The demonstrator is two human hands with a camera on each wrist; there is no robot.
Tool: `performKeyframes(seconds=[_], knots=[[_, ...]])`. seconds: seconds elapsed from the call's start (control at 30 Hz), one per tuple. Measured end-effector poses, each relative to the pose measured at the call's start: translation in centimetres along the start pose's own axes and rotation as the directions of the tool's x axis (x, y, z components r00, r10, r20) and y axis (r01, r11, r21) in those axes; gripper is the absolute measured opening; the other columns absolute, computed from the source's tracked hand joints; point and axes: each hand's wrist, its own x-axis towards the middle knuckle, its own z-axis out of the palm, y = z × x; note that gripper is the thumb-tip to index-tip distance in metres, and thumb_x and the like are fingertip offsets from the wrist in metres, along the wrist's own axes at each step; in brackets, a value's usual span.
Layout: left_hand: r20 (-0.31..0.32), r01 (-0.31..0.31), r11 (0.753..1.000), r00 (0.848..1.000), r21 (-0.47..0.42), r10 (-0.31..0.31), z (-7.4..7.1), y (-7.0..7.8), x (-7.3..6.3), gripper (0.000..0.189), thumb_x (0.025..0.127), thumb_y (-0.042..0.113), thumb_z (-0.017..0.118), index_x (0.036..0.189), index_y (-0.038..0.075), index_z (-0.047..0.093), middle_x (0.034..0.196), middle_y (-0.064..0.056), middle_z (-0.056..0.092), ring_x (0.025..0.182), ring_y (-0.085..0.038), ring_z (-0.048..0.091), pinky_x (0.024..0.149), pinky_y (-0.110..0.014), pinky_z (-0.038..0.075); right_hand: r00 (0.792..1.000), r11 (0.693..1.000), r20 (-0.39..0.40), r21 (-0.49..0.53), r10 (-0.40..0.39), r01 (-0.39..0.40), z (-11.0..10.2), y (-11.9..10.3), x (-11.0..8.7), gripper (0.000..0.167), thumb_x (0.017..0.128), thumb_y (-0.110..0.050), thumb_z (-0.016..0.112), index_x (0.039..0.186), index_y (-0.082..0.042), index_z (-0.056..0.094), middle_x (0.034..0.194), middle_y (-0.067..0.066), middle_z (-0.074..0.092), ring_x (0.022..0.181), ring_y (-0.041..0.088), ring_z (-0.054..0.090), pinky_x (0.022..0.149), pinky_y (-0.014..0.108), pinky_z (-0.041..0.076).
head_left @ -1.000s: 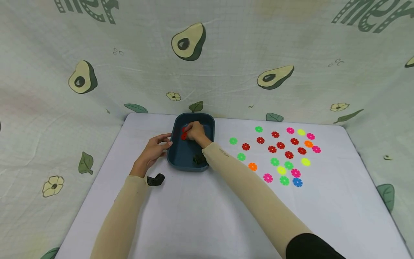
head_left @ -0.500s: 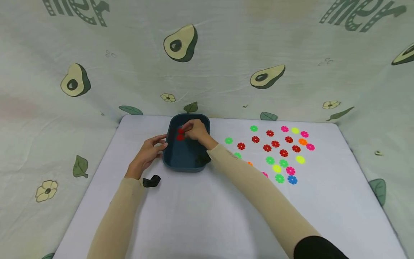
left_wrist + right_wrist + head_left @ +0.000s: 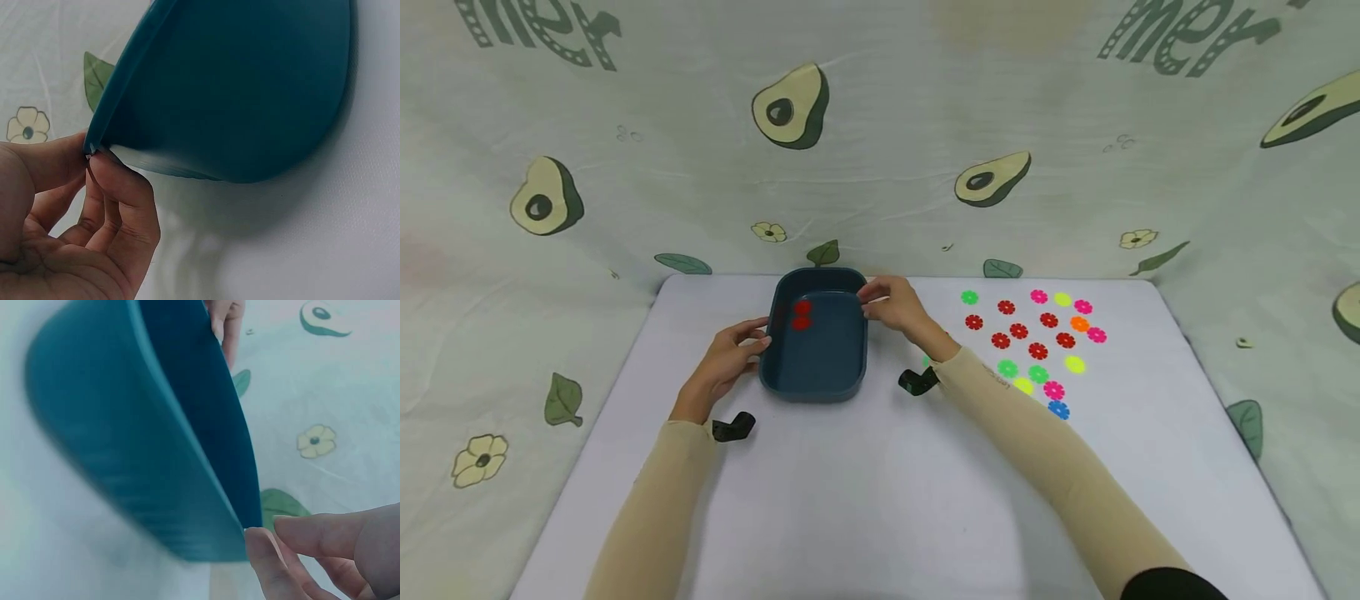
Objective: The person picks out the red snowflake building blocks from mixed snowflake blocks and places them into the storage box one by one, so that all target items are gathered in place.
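A dark blue rectangular tray (image 3: 812,387) stands on the white table, with two red flower-shaped pieces (image 3: 802,315) lying inside it near its left wall. My left hand (image 3: 724,360) pinches the tray's left rim between thumb and fingers, which the left wrist view shows close up. At the opposite rim is my right hand (image 3: 897,307). In the right wrist view one fingertip (image 3: 259,540) is right at the tray's edge, while the other digit stands a little apart with a gap between. No piece shows in the right hand.
Several loose flower-shaped pieces in red (image 3: 1037,351), green (image 3: 1007,368), pink (image 3: 1054,390), yellow (image 3: 1075,364), orange (image 3: 1079,324) and blue (image 3: 1058,409) lie spread right of the tray. A cloth (image 3: 880,208) printed with avocados hangs behind the table.
My right hand has left the inside of the tray, leaving two red pieces there, and moved to its right rim. My left hand stays at the left rim. The head view has shifted.
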Motion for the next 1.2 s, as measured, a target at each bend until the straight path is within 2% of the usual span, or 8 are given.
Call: performKeyframes(seconds=[0.27,0.57,0.8,1.2], knots=[[0.003,0.011,1.0,1.0,0.011,-0.011,0.0,0.0,-0.1,0.058,0.11,0.016,0.059,0.164,0.009,0.039,0.135,-0.01,0.046,0.097,-0.011,0.053,0.075,-0.023,0.054,1.0,1.0,0.003,0.018,-0.004,0.004,-3.3,2.3,-2.7,0.033,0.096,0.013,0.067,0.129,0.01,0.065,0.132,0.028,0.066,0.116,0.037,0.07,0.097,0.04,0.059],[0.001,0.035,0.999,0.999,0.014,-0.035,0.0,0.0,0.1,0.058,0.111,0.016,0.058,0.165,0.011,0.038,0.138,-0.009,0.045,0.1,-0.012,0.053,0.076,-0.023,0.053,1.0,0.999,0.001,-0.026,0.02,-0.02,-5.9,5.3,-5.6,0.03,0.098,0.01,0.067,0.128,0.009,0.066,0.131,0.028,0.066,0.119,0.041,0.069,0.097,0.039,0.059],[0.008,0.034,0.999,0.999,0.011,-0.034,0.1,0.0,0.2,0.058,0.111,0.017,0.058,0.165,0.01,0.038,0.133,-0.006,0.047,0.1,-0.012,0.052,0.077,-0.023,0.053,1.0,0.998,-0.007,-0.054,0.026,-0.027,-7.7,7.3,-7.1,0.03,0.099,0.007,0.066,0.129,0.008,0.065,0.13,0.026,0.067,0.115,0.038,0.07,0.096,0.035,0.059],[-0.001,0.046,0.999,0.999,0.007,-0.046,0.1,0.0,0.2,0.057,0.111,0.016,0.058,0.164,0.01,0.038,0.131,-0.005,0.047,0.101,-0.012,0.052,0.078,-0.023,0.053,0.998,0.993,-0.051,-0.109,0.047,-0.052,-9.9,9.7,-9.3,0.029,0.1,0.003,0.067,0.129,0.008,0.065,0.132,0.027,0.066,0.119,0.041,0.069,0.099,0.045,0.058]])
